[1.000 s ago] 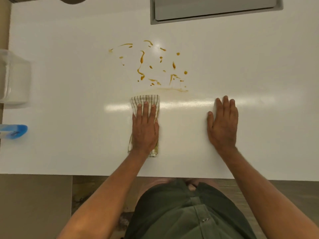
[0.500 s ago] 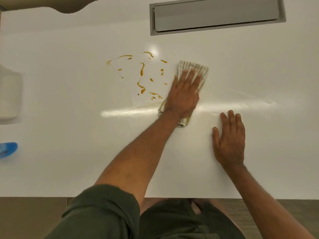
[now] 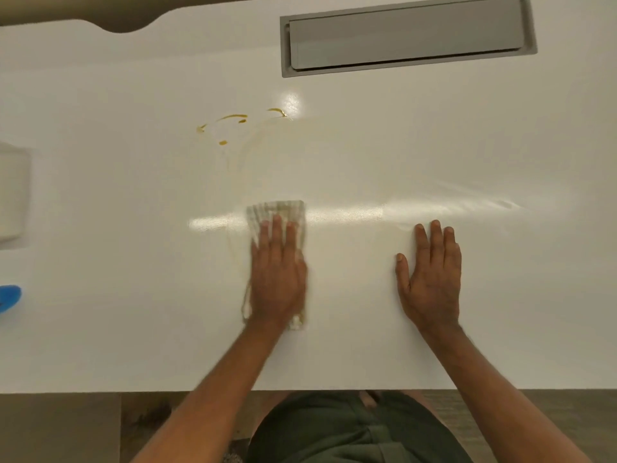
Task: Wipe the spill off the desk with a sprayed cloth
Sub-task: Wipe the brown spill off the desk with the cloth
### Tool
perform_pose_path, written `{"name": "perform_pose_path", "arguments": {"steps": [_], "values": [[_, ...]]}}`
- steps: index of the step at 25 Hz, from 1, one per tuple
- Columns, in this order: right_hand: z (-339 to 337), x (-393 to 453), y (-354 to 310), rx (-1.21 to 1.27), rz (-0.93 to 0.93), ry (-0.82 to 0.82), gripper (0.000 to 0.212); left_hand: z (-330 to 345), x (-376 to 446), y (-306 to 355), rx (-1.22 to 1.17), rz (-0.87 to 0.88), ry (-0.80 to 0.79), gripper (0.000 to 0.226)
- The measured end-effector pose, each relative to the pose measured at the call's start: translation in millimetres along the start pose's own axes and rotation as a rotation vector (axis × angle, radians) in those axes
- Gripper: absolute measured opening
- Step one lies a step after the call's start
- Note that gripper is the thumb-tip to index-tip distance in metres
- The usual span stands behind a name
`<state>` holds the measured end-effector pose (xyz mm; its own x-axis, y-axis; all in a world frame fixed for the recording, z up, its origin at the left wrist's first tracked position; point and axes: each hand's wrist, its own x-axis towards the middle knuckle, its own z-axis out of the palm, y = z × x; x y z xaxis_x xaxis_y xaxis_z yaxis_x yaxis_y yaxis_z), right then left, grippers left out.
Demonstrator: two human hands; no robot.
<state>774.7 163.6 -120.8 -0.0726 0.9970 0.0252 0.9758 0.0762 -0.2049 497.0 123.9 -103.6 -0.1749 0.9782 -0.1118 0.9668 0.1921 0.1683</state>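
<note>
The white desk [image 3: 434, 155] fills your view, with a grey recessed panel [image 3: 407, 33] at its far side. Your right hand [image 3: 430, 279] lies flat and open on the bare surface, gripping nothing. Your left hand [image 3: 277, 275] is pressed flat on the striped cloth [image 3: 277, 212], fingers spread on top rather than curled around it; the cloth sits near the middle of the desk. A faint damp smear arcs up from it. What is left of the spill [image 3: 230, 123] is a few amber streaks and drops well beyond the cloth, up and to the left. Most of the mess looks cleared; those last marks and the smear need another pass.
</note>
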Motion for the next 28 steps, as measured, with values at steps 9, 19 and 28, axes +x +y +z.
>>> {"name": "perform_pose_path", "arguments": {"steps": [9, 19, 28], "values": [[0, 1, 2, 0.037, 0.008, -0.041, 0.067, -11, 116, 102, -0.017, 0.342, -0.079, 0.064], [-4, 2, 1, 0.049, 0.005, -0.031, 0.065, -29, 59, -67, -0.015, -0.142, 0.059, 0.060], [-5, -1, -1, 0.016, -0.009, -0.042, 0.065, 13, -66, 34, -0.061, 0.142, -0.076, 0.066]]}}
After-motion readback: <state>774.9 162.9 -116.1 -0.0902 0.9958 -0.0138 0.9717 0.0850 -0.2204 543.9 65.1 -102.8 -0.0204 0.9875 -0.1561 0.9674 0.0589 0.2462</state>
